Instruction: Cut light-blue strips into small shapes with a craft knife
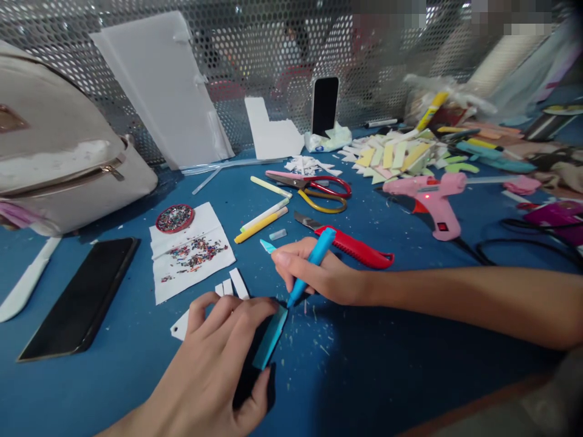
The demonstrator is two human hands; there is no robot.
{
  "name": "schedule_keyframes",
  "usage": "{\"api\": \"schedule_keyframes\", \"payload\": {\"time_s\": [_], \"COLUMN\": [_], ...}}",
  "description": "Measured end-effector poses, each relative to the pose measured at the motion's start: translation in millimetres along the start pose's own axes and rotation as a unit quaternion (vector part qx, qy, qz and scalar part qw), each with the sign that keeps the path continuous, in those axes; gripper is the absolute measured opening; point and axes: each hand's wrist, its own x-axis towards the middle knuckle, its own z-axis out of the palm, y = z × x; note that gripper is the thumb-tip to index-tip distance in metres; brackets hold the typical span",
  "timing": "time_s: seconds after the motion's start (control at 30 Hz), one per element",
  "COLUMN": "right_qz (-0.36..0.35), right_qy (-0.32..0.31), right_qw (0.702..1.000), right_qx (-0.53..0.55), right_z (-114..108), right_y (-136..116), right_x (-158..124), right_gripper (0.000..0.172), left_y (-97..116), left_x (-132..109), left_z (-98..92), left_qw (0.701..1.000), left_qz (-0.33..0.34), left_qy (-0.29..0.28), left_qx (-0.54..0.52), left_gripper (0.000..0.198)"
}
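A blue marker pen (314, 267) is gripped in my right hand (319, 273), its tip down at the upper end of a light-blue strip (271, 338). My left hand (223, 352) arches over the table, with the fingertips at the strip's upper end and the thumb near its lower end. White foam strips (231, 285) and a white piece with a small hole (180, 326) stick out beyond my left knuckles. A small pointed light-blue piece (267, 246) shows beside my right fingers; whether they touch it I cannot tell.
A red utility knife (362, 249), scissors (314, 182) and several markers (262, 224) lie beyond my hands. Farther right are a pink glue gun (428, 197) and a heap of foam scraps (396, 155). Beads lie on white paper (214, 227), left of which is a black phone (82, 297).
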Motion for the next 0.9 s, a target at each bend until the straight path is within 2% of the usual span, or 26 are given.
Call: {"api": "schedule_keyframes", "payload": {"time_s": [0.13, 0.3, 0.4, 0.6, 0.9], "right_qz": [-0.01, 0.007, -0.003, -0.035, -0.061], "right_qy": [0.0, -0.105, -0.148, -0.152, -0.194], "right_qw": [1.0, 0.994, 0.989, 0.986, 0.977], "right_qx": [-0.007, -0.012, -0.028, -0.063, -0.068], "right_z": [-0.5, -2.5, -1.8, -1.9, -0.6], "right_y": [-1.3, -0.9, 0.5, 3.1, 10.2], "right_x": [-0.1, -1.6, -1.1, 0.9, 0.3], "right_gripper": [0.05, 0.034, 0.032, 0.033, 0.03], "left_y": [-1.9, -9.4, -11.9, -12.0, -15.6], "left_x": [-1.9, -5.5, -6.4, -3.8, -2.9], "left_z": [0.1, 3.2, 4.2, 3.0, 4.1], "left_qw": [0.999, 0.998, 0.997, 0.996, 0.995], "left_qz": [-0.029, -0.057, -0.065, -0.071, -0.085], "left_qy": [0.017, 0.025, 0.029, 0.036, 0.034], "left_qx": [-0.005, -0.01, -0.017, -0.029, -0.046], "left_gripper": [0.047, 0.044, 0.047, 0.036, 0.042]}}
